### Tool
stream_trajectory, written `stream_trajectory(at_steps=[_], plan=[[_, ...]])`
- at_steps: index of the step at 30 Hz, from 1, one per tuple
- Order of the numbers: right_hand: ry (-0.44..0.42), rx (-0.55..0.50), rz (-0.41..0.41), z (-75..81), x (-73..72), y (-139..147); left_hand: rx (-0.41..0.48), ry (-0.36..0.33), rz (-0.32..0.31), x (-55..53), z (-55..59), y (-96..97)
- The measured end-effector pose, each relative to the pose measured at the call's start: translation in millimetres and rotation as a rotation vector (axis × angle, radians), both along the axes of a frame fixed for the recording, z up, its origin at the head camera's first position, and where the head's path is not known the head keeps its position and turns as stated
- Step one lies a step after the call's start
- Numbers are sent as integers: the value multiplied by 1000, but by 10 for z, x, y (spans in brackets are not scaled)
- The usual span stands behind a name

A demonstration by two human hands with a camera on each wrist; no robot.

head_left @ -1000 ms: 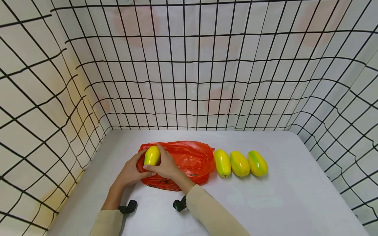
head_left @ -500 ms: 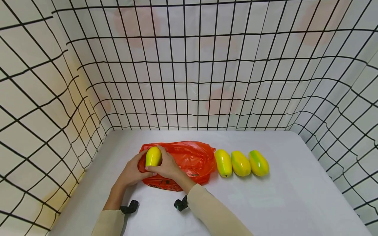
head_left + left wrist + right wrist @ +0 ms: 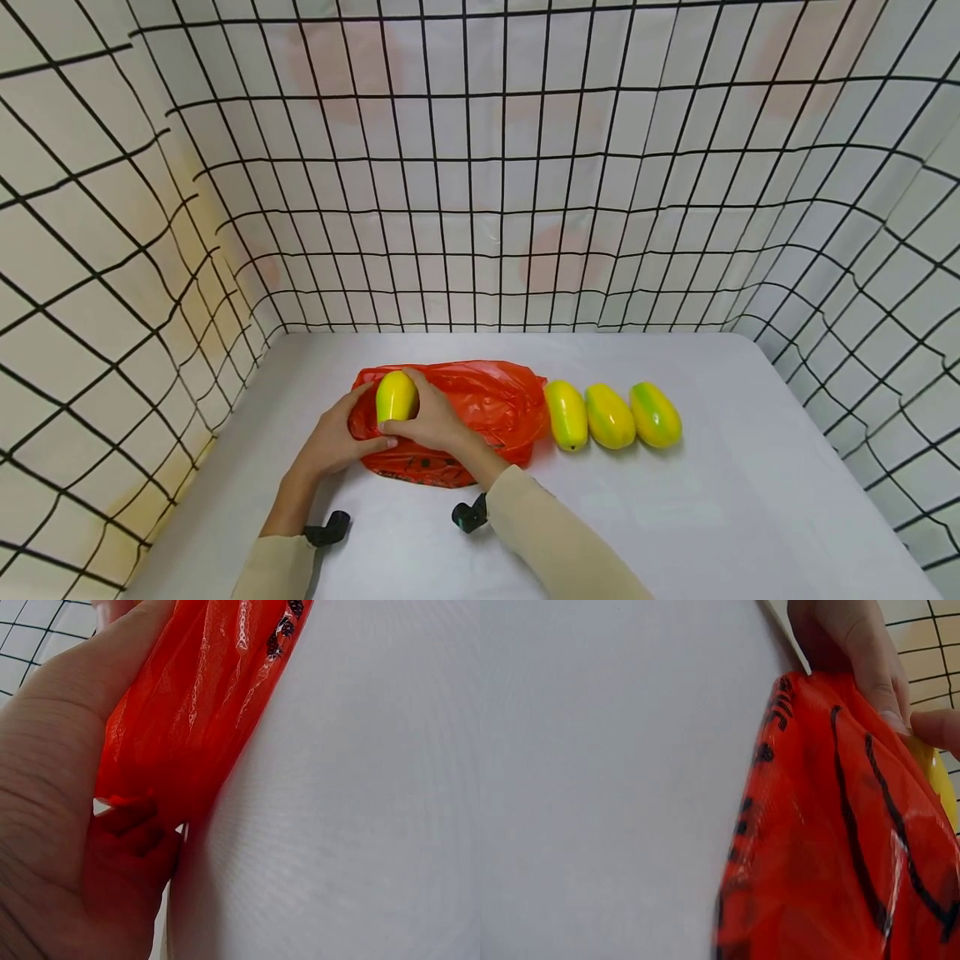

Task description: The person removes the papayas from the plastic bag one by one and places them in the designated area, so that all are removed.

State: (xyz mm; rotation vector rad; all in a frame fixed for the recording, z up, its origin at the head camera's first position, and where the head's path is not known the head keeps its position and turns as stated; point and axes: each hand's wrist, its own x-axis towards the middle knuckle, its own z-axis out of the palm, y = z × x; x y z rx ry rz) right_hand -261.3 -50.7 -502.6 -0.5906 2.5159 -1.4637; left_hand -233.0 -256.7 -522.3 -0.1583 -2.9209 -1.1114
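In the head view my right hand (image 3: 435, 414) grips a glossy yellow papaya (image 3: 395, 397), fingers on its far side and thumb near its lower end. The papaya stands upright at the left-hand mouth of a crumpled red plastic bag (image 3: 483, 406) with dark printing. My left hand (image 3: 335, 433) holds the bag's mouth, its thumb along the near edge and its fingers round the far left side. In the left wrist view the thumb lies against the red film (image 3: 187, 697), and the lower fingers show through it. The right wrist view shows a sliver of the yellow fruit (image 3: 941, 784) behind the bag.
Three more yellow papayas with green streaks, the nearest one (image 3: 567, 415) beside the bag's right end, lie in a row on the white table (image 3: 675, 533). Black wire mesh (image 3: 495, 208) over pale sheeting encloses the back and both sides.
My right hand and the papaya have shifted slightly to the right within the bag's mouth. The left hand keeps its hold, and the three other papayas stay put.
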Motion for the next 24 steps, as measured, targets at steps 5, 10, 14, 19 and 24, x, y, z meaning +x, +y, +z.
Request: stream_trajectory(at_steps=[5,10,14,19,24], plan=[[-11,-14,3,-14,-11,100,-5,-7,1,-3,-12,-13],[-32,-6,-6,-16,-22,228,-12,-20,10,-4,-12,-10],[-53,-18,-21,11,-17,341,-19,-28,15,5,5,-3],[-60,-50,-28,58,-9,506,-6,-42,22,17,30,7],[-72,-85,-58,134,6,669,2,-51,29,22,35,14]])
